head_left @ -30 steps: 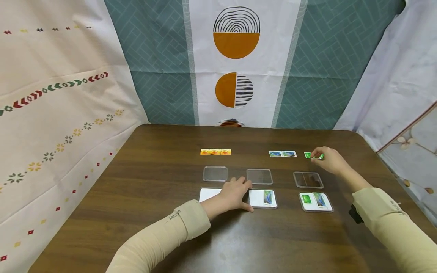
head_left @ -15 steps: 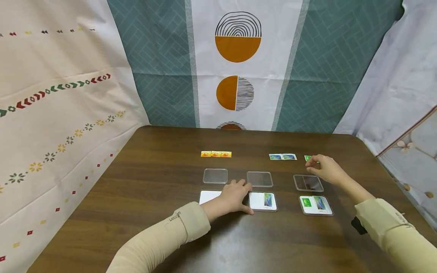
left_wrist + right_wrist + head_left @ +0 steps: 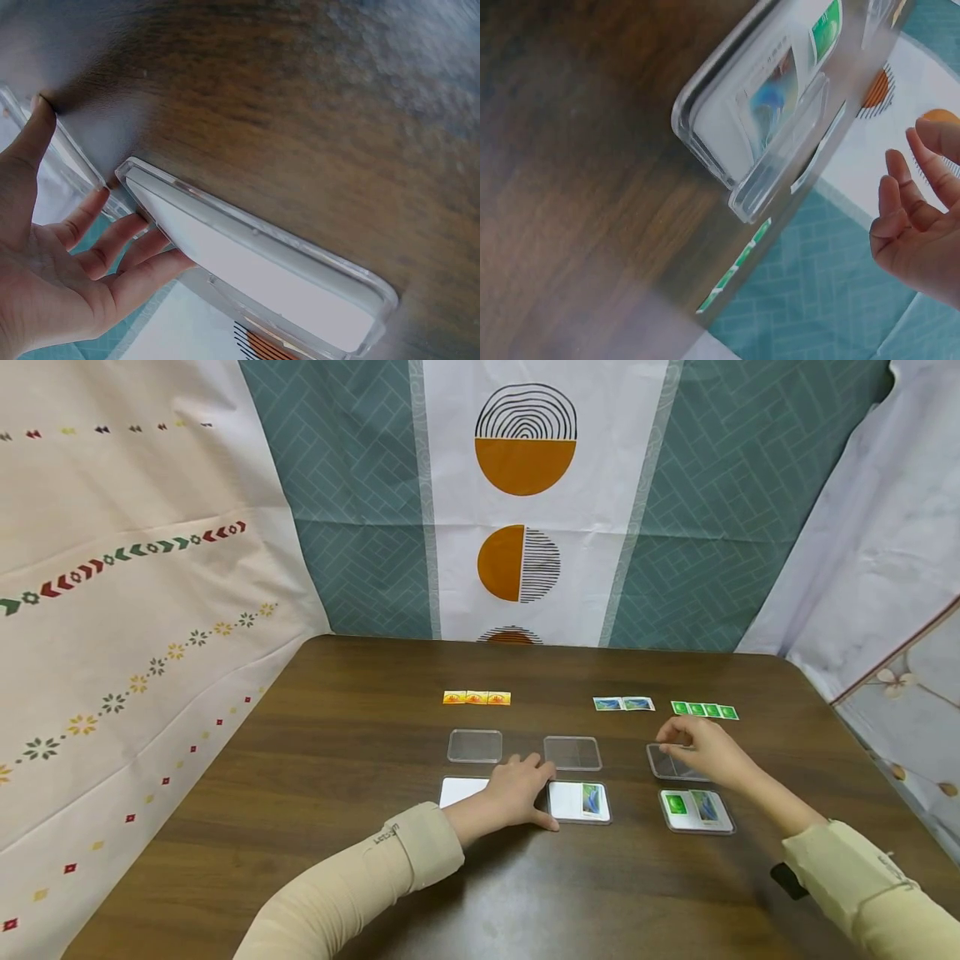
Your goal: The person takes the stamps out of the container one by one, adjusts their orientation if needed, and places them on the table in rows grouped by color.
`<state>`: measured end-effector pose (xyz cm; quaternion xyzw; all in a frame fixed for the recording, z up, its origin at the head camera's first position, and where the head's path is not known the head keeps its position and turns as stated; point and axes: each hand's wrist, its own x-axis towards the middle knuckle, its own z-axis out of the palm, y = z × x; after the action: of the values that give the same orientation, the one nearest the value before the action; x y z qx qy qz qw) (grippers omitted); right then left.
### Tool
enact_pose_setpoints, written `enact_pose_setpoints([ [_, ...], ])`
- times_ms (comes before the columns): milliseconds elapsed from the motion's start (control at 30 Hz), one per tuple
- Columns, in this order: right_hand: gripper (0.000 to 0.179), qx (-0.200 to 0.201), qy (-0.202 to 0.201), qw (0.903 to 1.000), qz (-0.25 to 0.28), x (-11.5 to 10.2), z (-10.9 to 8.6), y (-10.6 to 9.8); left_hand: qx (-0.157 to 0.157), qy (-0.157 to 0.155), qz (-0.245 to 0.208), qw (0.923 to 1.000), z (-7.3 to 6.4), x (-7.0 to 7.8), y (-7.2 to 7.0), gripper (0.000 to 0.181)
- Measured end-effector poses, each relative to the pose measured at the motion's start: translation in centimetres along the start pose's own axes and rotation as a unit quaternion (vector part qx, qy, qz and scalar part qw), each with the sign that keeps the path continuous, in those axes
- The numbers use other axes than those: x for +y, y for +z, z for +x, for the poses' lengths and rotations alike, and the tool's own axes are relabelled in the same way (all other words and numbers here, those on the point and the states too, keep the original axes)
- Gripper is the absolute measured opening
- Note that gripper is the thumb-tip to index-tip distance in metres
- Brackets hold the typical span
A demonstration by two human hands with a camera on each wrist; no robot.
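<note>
My left hand point(image 3: 512, 791) is spread along the left edge of the middle clear case point(image 3: 558, 802), which holds a white card with one blue stamp point(image 3: 591, 799). Thumb and index fingertip touch that case in the left wrist view. The other fingers lie beside the left case point(image 3: 255, 255) with a plain white card. My right hand point(image 3: 701, 750) hovers over the right clear lid point(image 3: 671, 766), thumb and index fingertips close together, other fingers relaxed. No stamp shows at its fingertips. The right case point(image 3: 708, 822) holds a green stamp point(image 3: 677, 805) and a landscape stamp point(image 3: 705, 806).
Behind lie a row of orange stamps point(image 3: 476, 697), a pair of blue stamps point(image 3: 624, 703) and a row of several green stamps point(image 3: 705, 710). Two more clear lids, one left point(image 3: 475, 746) and one middle point(image 3: 572, 753), rest on the wooden table point(image 3: 300, 793).
My right hand has come away from the green stamps, back and slightly left, over the right lid, uncovering the row. My left hand stays at the middle case.
</note>
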<state>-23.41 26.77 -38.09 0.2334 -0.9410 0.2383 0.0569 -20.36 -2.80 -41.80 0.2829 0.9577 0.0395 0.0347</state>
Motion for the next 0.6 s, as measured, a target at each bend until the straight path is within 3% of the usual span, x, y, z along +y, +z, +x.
enact_pose_setpoints([
  [233, 0.007, 0.017, -0.009, 0.9998, 0.008, -0.7, -0.7, 0.6, 0.002, 0.008, 0.001, 1.0000, 0.3, 0.0, 0.0, 0.068],
  [600, 0.007, 0.005, -0.035, 0.9986, 0.039, -3.7, -0.3, 1.9, 0.003, -0.003, -0.011, 0.9999, 0.0, 0.1, 0.2, 0.067],
])
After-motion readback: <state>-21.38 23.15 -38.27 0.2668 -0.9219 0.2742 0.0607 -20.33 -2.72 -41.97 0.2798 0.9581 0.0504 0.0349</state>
